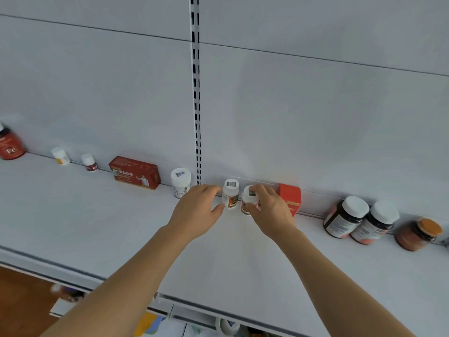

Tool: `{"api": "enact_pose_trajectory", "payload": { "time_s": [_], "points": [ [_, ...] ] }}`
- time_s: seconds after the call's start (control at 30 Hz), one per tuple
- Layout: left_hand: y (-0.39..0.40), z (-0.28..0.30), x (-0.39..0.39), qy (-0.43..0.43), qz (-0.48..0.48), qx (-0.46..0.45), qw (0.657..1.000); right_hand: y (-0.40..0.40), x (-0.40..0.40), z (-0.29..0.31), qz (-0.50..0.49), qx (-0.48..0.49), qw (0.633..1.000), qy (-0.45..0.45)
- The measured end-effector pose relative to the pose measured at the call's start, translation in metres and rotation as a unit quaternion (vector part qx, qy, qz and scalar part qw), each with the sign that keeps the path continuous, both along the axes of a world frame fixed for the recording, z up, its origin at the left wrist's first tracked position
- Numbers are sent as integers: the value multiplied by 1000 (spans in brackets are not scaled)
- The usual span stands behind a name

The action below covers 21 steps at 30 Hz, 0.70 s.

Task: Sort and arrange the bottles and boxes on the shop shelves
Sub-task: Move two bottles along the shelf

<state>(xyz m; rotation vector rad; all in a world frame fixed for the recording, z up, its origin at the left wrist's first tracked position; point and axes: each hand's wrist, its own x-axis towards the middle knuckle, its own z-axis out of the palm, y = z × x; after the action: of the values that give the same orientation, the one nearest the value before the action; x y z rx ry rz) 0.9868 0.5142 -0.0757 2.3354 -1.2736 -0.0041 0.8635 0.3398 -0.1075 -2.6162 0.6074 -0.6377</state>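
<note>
We see a white shelf (243,259) with nine bottles and two boxes lined along its back wall. From the left: a red bottle (9,145) cut off by the frame edge, two tiny white-capped bottles (60,156), a long red box (134,172), and a white jar (180,182). At centre stand two small orange-labelled bottles. Our left hand (195,212) pinches the left bottle (230,193) between thumb and fingers; our right hand (269,211) curls around the right bottle (249,203), partly hiding it and the orange box (290,197) behind. Further right: two dark bottles (345,217) and a blurred amber jar (418,234). Labels are too small to read.
</note>
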Motion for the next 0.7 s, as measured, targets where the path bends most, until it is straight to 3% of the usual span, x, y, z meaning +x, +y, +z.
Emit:
{"api": "enact_pose_trajectory", "payload": {
  "time_s": [0.37, 0.7],
  "points": [
    [-10, -12, 34, 16, -71, 0, 997, 4, 19, -21, -64, -24, 998, -18],
    [-14, -19, 43, 1, -93, -3, 996, 13, 22, -18, -95, -92, 991, 30]
  ]
}}
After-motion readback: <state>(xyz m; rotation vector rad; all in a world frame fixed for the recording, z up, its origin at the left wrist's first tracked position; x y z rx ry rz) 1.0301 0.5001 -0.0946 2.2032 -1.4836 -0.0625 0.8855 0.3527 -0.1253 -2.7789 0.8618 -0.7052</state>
